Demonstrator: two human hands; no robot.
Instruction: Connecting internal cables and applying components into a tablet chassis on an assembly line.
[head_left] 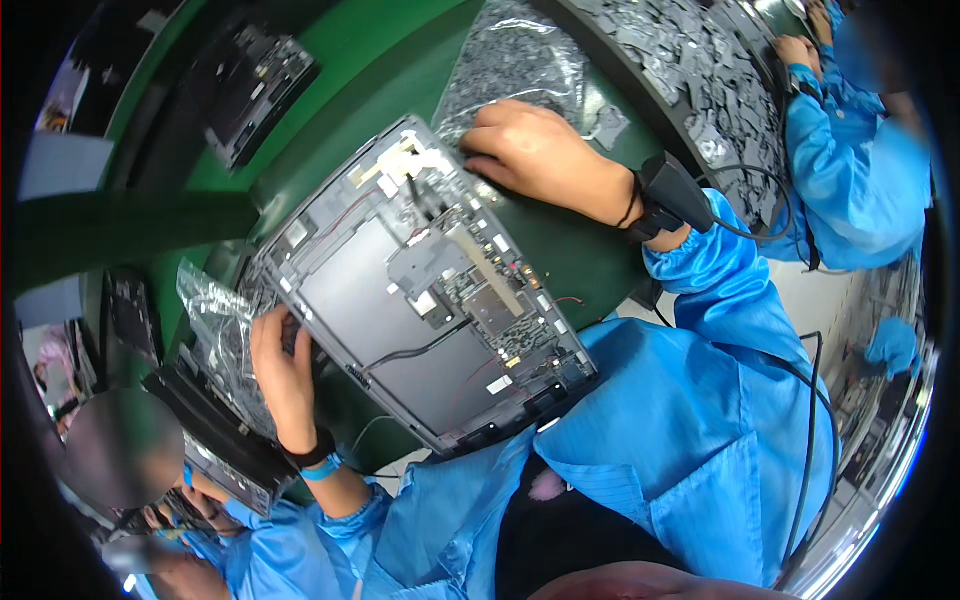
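Observation:
An opened laptop base (345, 280) lies at a slant in front of me, its circuit board (490, 300), cables and grey metal inside exposed. Its near edge comes close to my blue jacket. My right hand (545, 155) is at its upper right edge, fingers curled and fingertips against the rim. By the left edge is my left hand (283, 375), fingers bent beside a clear plastic bag (215, 310); its fingertips lie in shadow, and what they grip is hidden. A dark band with a black box (675, 195) and cable sits on my right wrist.
A clear bag of small dark parts (515, 65) lies on the green bench (385, 85). Beyond a dark divider, many loose grey pieces (680, 60) are spread. Another laptop base (255, 90) stands at upper left. Co-workers in blue sleeves (835, 190) work at right and lower left.

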